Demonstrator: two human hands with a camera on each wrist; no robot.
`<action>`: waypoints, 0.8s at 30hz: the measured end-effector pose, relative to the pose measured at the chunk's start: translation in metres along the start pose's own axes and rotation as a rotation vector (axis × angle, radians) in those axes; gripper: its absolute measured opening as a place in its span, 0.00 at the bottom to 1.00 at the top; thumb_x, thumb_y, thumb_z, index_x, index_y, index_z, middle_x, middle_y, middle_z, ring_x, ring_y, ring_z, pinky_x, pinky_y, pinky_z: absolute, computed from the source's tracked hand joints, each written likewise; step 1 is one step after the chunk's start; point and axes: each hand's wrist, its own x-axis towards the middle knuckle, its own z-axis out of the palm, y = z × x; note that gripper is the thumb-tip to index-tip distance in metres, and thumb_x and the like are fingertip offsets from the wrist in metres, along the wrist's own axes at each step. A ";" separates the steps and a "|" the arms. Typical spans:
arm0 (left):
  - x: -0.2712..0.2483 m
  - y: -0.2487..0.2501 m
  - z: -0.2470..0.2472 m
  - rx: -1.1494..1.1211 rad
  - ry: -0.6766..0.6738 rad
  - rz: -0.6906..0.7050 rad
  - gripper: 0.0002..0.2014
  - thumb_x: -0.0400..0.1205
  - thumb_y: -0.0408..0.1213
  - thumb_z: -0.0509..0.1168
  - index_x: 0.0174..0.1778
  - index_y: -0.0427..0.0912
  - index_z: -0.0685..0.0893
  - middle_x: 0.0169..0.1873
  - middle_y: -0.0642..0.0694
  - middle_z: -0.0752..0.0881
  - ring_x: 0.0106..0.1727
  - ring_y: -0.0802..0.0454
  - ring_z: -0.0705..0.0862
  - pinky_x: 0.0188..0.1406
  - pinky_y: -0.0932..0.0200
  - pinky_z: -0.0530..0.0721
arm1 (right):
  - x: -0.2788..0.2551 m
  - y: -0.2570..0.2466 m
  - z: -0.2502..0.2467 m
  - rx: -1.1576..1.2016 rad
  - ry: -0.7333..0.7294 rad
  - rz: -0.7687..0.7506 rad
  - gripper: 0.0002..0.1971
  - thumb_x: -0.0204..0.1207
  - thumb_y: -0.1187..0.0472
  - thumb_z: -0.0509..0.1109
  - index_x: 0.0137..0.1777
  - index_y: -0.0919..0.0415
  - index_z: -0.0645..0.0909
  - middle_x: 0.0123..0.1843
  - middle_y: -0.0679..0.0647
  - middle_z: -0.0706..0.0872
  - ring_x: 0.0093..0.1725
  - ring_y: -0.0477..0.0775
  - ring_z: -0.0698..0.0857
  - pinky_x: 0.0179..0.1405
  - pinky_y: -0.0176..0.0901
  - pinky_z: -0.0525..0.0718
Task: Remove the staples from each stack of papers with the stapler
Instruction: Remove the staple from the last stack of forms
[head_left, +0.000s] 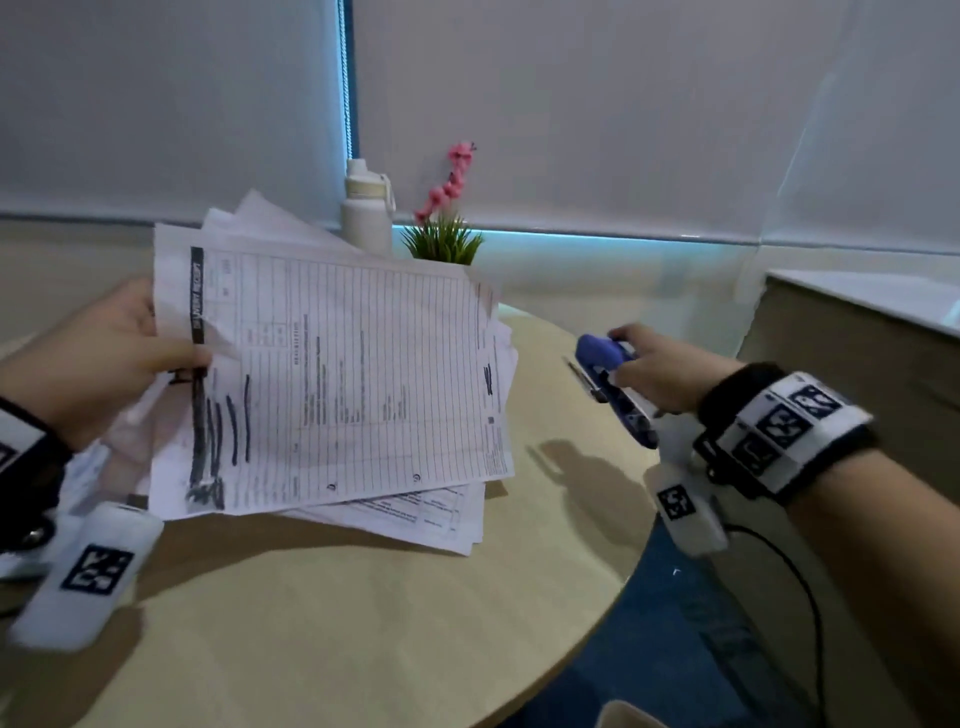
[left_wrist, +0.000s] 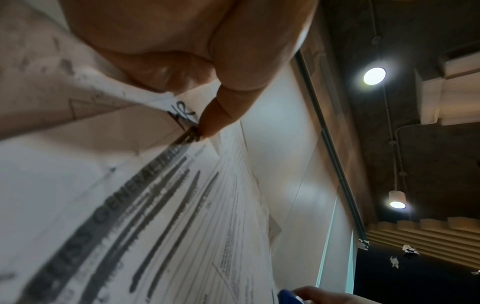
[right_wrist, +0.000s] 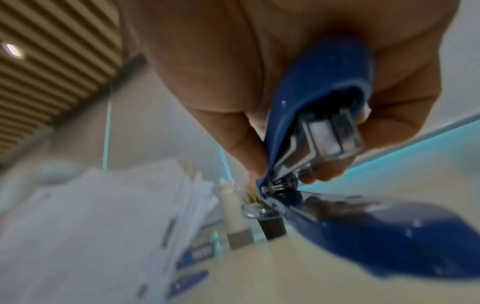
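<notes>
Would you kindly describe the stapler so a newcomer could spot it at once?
Start at the round wooden table and look to its right edge, beside the lifted stack of papers. There the right hand grips the stapler, the only blue thing among the white sheets.

Printed form (left_wrist: 155, 205) | dark header band, left wrist view: "GENERAL" legible, remaining letters blurred | head view header, table text: illegible | wrist-band markers: patterns only

Left hand (head_left: 98, 358) lifts papers (head_left: 332, 379) (apparently stapled); right hand (head_left: 660, 374) grips stapler (head_left: 608, 379).
</notes>
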 end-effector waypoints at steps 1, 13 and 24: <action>0.000 0.004 0.003 0.012 -0.049 -0.029 0.34 0.72 0.07 0.57 0.27 0.55 0.91 0.23 0.58 0.88 0.26 0.65 0.87 0.24 0.73 0.83 | 0.012 -0.009 0.010 -0.091 -0.055 -0.004 0.23 0.77 0.65 0.63 0.72 0.59 0.68 0.48 0.59 0.79 0.37 0.57 0.79 0.31 0.41 0.77; 0.009 0.018 -0.019 0.088 0.016 -0.113 0.19 0.75 0.11 0.59 0.52 0.38 0.78 0.45 0.37 0.87 0.38 0.51 0.88 0.44 0.51 0.85 | 0.085 0.011 0.083 -0.488 -0.220 0.138 0.27 0.80 0.46 0.59 0.74 0.60 0.64 0.68 0.64 0.78 0.66 0.65 0.78 0.67 0.54 0.74; 0.000 0.045 0.018 0.095 -0.123 0.032 0.25 0.65 0.29 0.66 0.59 0.53 0.80 0.48 0.47 0.91 0.53 0.49 0.89 0.53 0.46 0.86 | 0.005 -0.128 -0.010 0.118 0.045 -0.587 0.31 0.68 0.47 0.77 0.71 0.50 0.73 0.62 0.42 0.81 0.62 0.41 0.79 0.59 0.38 0.74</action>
